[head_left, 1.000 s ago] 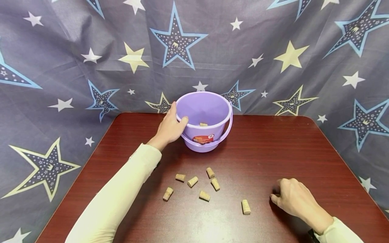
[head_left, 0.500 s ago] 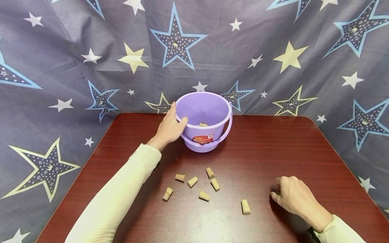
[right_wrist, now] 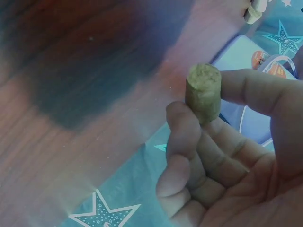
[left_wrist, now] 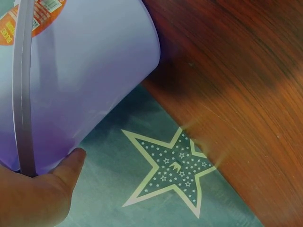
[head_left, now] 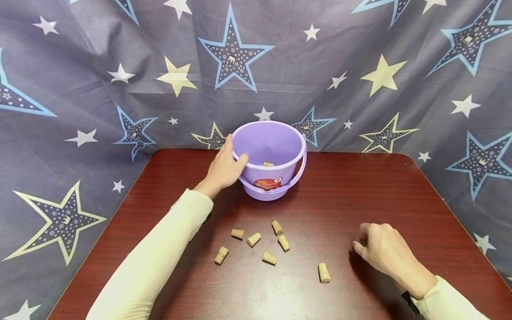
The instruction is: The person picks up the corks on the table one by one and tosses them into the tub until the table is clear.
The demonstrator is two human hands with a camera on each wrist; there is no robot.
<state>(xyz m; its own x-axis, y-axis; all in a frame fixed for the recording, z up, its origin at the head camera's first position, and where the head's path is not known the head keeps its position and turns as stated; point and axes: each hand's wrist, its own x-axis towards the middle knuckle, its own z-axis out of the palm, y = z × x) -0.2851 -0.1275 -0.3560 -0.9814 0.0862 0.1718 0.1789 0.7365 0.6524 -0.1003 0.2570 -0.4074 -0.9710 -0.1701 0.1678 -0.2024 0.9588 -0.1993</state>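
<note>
A purple plastic bucket [head_left: 280, 172] with a lowered handle stands at the back of the table. My left hand [head_left: 225, 168] grips its left rim, thumb at the front of the rim. A cork [head_left: 268, 164] shows inside the bucket. My right hand [head_left: 386, 251] is above the table's right side, fingers curled. In the right wrist view, its thumb and fingers pinch a cork [right_wrist: 203, 92]; the head view hides this cork. Left of that hand, a cork [head_left: 324, 272] lies alone on the table.
Several more corks lie scattered in front of the bucket, among them one cork [head_left: 222, 255] at the left and one [head_left: 270, 258] nearer the middle. The dark red wooden table [head_left: 380, 186] ends at a grey star-patterned cloth [head_left: 340, 40].
My right hand has shifted slightly up and away from the table's near edge. The left hand, the bucket and the corks on the table stay as they were.
</note>
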